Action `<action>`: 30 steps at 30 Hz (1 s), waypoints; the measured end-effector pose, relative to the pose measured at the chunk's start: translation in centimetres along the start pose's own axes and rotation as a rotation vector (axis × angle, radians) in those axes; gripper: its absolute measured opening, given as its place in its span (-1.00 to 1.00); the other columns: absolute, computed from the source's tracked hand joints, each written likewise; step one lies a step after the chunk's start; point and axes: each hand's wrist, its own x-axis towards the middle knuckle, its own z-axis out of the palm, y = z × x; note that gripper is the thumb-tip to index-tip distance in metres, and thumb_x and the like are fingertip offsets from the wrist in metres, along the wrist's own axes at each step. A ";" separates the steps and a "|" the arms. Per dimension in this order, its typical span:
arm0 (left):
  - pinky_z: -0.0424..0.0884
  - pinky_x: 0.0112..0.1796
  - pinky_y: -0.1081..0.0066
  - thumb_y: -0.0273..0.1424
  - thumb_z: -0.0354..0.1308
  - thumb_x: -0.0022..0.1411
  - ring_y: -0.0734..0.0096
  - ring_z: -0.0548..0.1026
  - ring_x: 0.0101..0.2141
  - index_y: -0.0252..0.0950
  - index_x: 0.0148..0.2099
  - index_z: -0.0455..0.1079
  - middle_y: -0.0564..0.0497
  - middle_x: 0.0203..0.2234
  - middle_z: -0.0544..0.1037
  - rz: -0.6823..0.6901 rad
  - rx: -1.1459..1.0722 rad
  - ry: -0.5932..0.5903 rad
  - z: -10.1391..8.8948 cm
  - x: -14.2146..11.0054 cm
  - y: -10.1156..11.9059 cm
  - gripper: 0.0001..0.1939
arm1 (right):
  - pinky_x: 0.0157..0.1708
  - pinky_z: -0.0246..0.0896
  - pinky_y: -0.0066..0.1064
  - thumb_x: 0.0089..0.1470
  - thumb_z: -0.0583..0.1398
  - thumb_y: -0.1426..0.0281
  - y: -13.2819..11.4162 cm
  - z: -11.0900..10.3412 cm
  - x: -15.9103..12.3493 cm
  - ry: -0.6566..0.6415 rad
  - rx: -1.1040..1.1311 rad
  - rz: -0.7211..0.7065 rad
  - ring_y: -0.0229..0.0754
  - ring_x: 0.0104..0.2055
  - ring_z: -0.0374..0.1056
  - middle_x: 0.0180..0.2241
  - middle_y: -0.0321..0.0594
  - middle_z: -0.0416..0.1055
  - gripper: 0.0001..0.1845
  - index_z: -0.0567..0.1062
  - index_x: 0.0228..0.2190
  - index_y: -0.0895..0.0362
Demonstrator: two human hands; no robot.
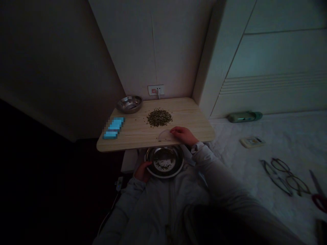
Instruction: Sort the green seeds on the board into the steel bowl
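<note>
My left hand (143, 171) grips the left rim of a steel bowl (179, 167), just below the table's front edge. Small dark grains (165, 165) are scattered over the bowl's bottom. Above it, my right hand (183, 135) rests at the tabletop's front with its fingers closed on a thin, clear curved piece (165, 132), whose exact kind I cannot make out. A few grains lie beside this piece. Farther back on the wooden table (186, 112) spreads a pile of small greenish-brown grains (159, 117).
A second steel bowl (129, 104) stands at the table's back left, behind a lit phone (114, 128). On the bed (230, 146) to the right lie a green case (244, 116), a pale remote-like object (252, 142), glasses (290, 175) and red-handled scissors (319, 200). A wall socket (156, 90) holds a plug.
</note>
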 end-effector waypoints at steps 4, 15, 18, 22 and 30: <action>0.34 -0.18 0.29 -0.57 0.09 -0.16 0.15 0.46 -0.23 -0.34 -0.44 0.46 -0.02 -0.53 0.56 0.010 -0.043 -0.022 0.3 -0.3 0.2 -0.82 | -0.34 0.12 -0.44 -0.08 0.06 0.29 -0.1 0.0 0.0 0.003 -0.009 0.005 -0.27 -0.40 0.27 -0.45 -0.25 0.42 -0.72 0.48 -0.38 0.17; 0.34 -0.17 0.30 -0.56 0.10 -0.17 0.13 0.43 -0.18 -0.33 -0.48 0.44 -0.04 -0.53 0.55 0.037 -0.019 -0.012 0.1 -0.2 0.1 -0.87 | -0.36 0.12 -0.45 -0.08 0.08 0.31 -0.1 0.0 -0.1 -0.017 -0.020 0.009 -0.29 -0.41 0.27 -0.43 -0.26 0.44 -0.73 0.49 -0.37 0.15; 0.34 -0.17 0.29 -0.56 0.09 -0.13 0.14 0.44 -0.19 -0.32 -0.48 0.43 -0.03 -0.52 0.56 0.006 -0.008 0.017 0.3 -0.4 0.1 -0.88 | -0.37 0.12 -0.46 -0.09 0.08 0.30 -0.1 0.0 -0.1 -0.025 -0.013 0.010 -0.30 -0.42 0.26 -0.43 -0.26 0.44 -0.73 0.49 -0.37 0.14; 0.35 -0.18 0.30 -0.55 0.06 -0.10 0.15 0.45 -0.21 -0.35 -0.50 0.45 -0.05 -0.53 0.55 -0.028 -0.010 0.017 0.3 -0.3 0.2 -0.86 | -0.39 0.12 -0.47 -0.10 0.08 0.30 -0.2 0.0 -0.1 -0.039 0.000 0.013 -0.30 -0.43 0.26 -0.44 -0.26 0.44 -0.73 0.50 -0.37 0.16; 0.36 -0.25 0.31 -0.53 0.06 -0.11 0.16 0.48 -0.29 -0.40 -0.45 0.46 -0.10 -0.55 0.55 -0.007 -0.003 -0.041 -0.2 0.2 -0.1 -0.84 | -0.42 0.10 -0.48 -0.11 0.09 0.29 -0.3 -0.1 -0.2 -0.054 0.025 0.021 -0.31 -0.47 0.24 -0.49 -0.27 0.42 -0.72 0.50 -0.39 0.17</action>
